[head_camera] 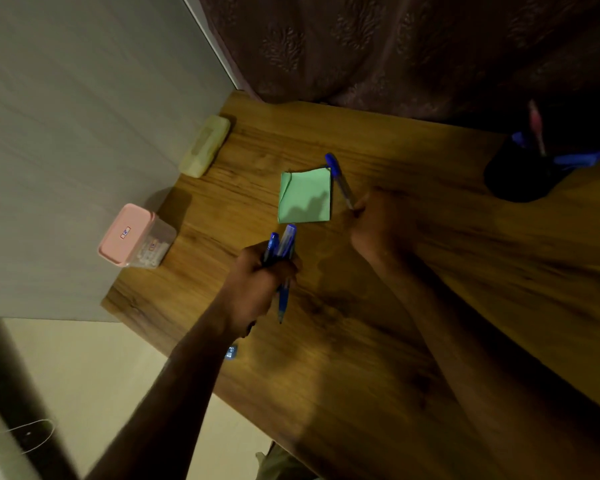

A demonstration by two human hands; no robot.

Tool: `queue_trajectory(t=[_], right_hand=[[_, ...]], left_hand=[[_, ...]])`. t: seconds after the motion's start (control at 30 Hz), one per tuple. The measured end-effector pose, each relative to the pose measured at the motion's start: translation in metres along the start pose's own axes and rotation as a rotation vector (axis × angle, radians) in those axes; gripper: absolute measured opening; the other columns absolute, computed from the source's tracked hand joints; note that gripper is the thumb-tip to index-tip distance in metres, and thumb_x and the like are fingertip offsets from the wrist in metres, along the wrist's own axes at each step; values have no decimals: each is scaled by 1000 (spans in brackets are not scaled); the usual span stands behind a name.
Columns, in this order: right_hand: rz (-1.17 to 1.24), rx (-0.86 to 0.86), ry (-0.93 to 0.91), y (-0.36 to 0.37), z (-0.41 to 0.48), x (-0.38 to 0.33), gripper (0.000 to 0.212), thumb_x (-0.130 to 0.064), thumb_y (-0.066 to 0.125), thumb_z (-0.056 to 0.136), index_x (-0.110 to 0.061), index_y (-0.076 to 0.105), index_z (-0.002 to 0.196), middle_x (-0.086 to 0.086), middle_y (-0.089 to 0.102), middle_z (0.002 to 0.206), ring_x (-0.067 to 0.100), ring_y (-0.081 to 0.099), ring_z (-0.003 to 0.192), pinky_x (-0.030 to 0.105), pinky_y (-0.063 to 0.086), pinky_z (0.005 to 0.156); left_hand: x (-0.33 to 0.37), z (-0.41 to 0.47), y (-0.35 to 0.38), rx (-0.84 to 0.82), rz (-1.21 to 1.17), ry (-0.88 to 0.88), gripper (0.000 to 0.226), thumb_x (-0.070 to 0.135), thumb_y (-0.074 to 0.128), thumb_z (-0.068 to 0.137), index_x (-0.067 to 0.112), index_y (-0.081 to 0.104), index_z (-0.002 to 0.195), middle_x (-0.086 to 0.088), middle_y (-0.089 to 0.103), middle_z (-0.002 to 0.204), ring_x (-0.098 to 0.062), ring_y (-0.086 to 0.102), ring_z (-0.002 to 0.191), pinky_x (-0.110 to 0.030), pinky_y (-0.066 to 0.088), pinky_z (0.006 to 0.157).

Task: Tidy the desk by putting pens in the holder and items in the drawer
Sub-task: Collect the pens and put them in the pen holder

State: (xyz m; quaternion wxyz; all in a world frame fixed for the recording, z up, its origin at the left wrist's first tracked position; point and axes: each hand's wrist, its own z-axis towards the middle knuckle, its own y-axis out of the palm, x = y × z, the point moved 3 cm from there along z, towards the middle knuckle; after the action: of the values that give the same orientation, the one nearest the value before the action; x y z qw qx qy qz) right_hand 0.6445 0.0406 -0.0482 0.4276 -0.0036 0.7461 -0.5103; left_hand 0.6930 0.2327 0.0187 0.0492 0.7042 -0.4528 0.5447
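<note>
Blue pens (280, 249) bunched in left hand (257, 282); single blue pen (338, 180) along green notepad (305, 195) edge; black holder (516, 178) far right.

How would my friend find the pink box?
Look at the wooden desk and follow its left edge along the grey wall. Two small boxes sit there, and the pink box is the nearer one. It has a pink lid with a sticker and clear sides; the yellow box behind is yellow all over.
</note>
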Motion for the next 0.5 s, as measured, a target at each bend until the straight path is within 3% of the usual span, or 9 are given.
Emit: queue_trajectory(t=[0.1,0.2,0.27,0.4,0.5], right_hand=[[150,50,28,-6,-10,7,16,-30,69,83,-17,71,93,-1,72,85,18,65,75,26,39,59],[291,58,8,-17,-26,8,15,-29,71,81,-20,70,93,-9,69,81,8,60,68,26,46,59],[449,-25,13,-22,-41,7,13,-30,73,83,-23,69,94,-13,67,80,4,63,70,27,53,61],[705,-266,32,-29,-76,4,9,-37,72,85,-29,69,90,-7,72,77,11,71,71,38,63,63],[795,-392,85,-34,-96,6,7,-26,72,84,-25,69,90,-2,73,76,18,73,67,47,64,65]], left_hand=[[-4,2,2,8,-95,-22,13,9,55,95,-3,60,93,-13,57,66,-14,50,47,-20,36,40],[-5,4,7,-9,-195,-25,18,15,57,94,-3,59,95,-13,56,66,-28,51,59,-31,40,48],[-1,7,13,-6,-278,-4,18,18,60,95,0,60,93,-10,54,63,-24,50,56,-32,41,52],[18,14,25,70,-444,65,31,35,64,94,6,59,87,-5,47,58,-19,43,48,-27,35,45],[29,17,34,32,-463,129,50,45,65,91,-4,56,89,-8,41,60,-18,37,47,-28,31,44]])
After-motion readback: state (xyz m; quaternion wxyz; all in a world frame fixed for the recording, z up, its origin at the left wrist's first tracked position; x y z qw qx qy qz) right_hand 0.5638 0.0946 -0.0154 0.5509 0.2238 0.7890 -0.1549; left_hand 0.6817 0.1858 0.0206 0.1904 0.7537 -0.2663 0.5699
